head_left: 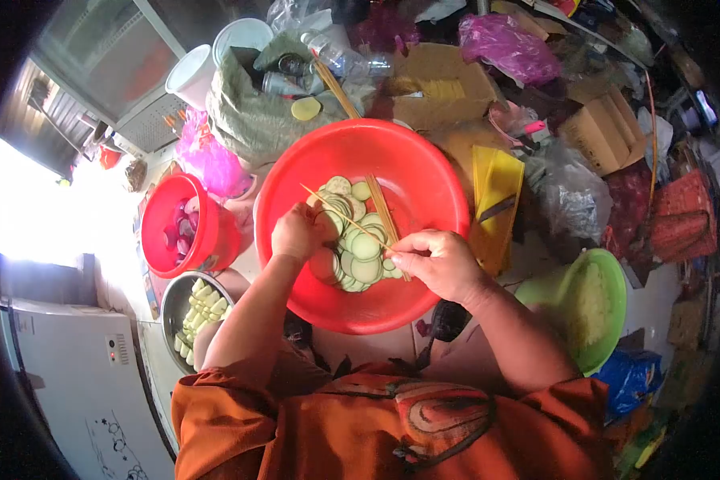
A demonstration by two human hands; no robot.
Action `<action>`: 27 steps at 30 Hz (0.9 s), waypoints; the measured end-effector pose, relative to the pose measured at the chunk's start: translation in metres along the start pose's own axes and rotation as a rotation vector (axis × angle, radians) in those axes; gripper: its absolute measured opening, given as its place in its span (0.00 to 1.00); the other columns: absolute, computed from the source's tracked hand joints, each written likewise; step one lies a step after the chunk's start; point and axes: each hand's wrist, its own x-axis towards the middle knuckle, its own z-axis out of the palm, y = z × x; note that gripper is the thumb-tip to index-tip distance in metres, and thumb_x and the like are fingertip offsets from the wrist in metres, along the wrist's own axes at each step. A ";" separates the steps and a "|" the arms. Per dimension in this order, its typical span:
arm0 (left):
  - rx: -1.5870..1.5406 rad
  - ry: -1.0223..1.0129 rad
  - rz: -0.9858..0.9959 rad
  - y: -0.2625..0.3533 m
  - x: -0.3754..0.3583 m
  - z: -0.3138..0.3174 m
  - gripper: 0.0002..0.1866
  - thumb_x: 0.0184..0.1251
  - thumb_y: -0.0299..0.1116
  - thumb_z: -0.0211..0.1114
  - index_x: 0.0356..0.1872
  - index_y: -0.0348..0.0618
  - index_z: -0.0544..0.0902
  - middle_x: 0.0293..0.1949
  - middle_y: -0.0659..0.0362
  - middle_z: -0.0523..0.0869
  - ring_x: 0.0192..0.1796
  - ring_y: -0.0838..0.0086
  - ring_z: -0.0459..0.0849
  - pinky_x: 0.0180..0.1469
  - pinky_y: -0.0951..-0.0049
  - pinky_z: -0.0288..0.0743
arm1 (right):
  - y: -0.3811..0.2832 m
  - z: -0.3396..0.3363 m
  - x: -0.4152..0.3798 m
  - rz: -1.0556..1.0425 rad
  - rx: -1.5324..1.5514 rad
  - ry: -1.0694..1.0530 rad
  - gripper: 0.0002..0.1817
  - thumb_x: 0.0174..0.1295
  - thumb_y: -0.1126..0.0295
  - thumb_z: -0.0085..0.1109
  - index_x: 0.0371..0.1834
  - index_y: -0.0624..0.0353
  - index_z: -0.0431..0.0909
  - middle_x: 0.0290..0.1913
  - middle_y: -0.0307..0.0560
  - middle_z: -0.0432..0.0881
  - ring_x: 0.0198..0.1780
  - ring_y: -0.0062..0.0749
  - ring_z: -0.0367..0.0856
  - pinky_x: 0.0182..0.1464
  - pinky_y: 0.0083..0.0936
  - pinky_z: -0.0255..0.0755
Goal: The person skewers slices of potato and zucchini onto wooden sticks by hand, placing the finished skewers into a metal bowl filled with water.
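A large red plastic basin (360,318) stands in front of me with a pile of thin, round, pale green vegetable slices (366,246) in it. My right hand (444,260) pinches one end of a thin wooden skewer (344,214), which slants up to the left across the slices. My left hand (298,234) is closed over the left side of the pile, close to the skewer; what its fingertips hold is hidden. A bundle of wooden skewers (382,206) lies in the basin, partly over the slices.
To the left are a smaller red bucket (154,228) with purple pieces and a metal bowl (168,308) of pale cut vegetables. A green basin (616,308) stands right. Behind are a sack (244,120), a cardboard box (476,76) and a yellow packet (494,188).
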 end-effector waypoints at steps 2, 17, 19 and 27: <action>-0.405 -0.117 -0.040 -0.005 0.001 -0.004 0.08 0.56 0.32 0.63 0.32 0.39 0.78 0.29 0.55 0.84 0.35 0.65 0.85 0.39 0.67 0.79 | 0.004 0.003 0.005 -0.003 -0.045 -0.017 0.11 0.59 0.67 0.61 0.39 0.64 0.82 0.31 0.47 0.85 0.33 0.23 0.82 0.39 0.22 0.75; -1.647 -0.124 -0.247 0.008 -0.001 -0.066 0.06 0.58 0.23 0.53 0.37 0.41 0.73 0.35 0.54 0.80 0.36 0.65 0.82 0.36 0.65 0.80 | 0.007 0.022 0.003 0.032 -0.153 -0.119 0.11 0.59 0.70 0.62 0.41 0.64 0.82 0.28 0.38 0.82 0.30 0.13 0.74 0.34 0.16 0.70; -1.605 -0.065 -0.236 0.011 -0.005 -0.067 0.05 0.59 0.24 0.53 0.37 0.40 0.73 0.36 0.55 0.80 0.36 0.67 0.82 0.36 0.66 0.80 | 0.008 0.022 0.002 0.051 -0.170 -0.130 0.11 0.59 0.70 0.62 0.41 0.64 0.82 0.28 0.38 0.82 0.31 0.13 0.74 0.34 0.16 0.70; -1.494 -0.121 -0.236 0.029 -0.023 -0.065 0.07 0.64 0.29 0.53 0.40 0.39 0.76 0.35 0.57 0.81 0.37 0.68 0.83 0.39 0.66 0.81 | 0.008 0.021 0.001 0.020 -0.147 -0.059 0.10 0.58 0.71 0.63 0.40 0.66 0.81 0.28 0.39 0.82 0.30 0.15 0.75 0.34 0.17 0.70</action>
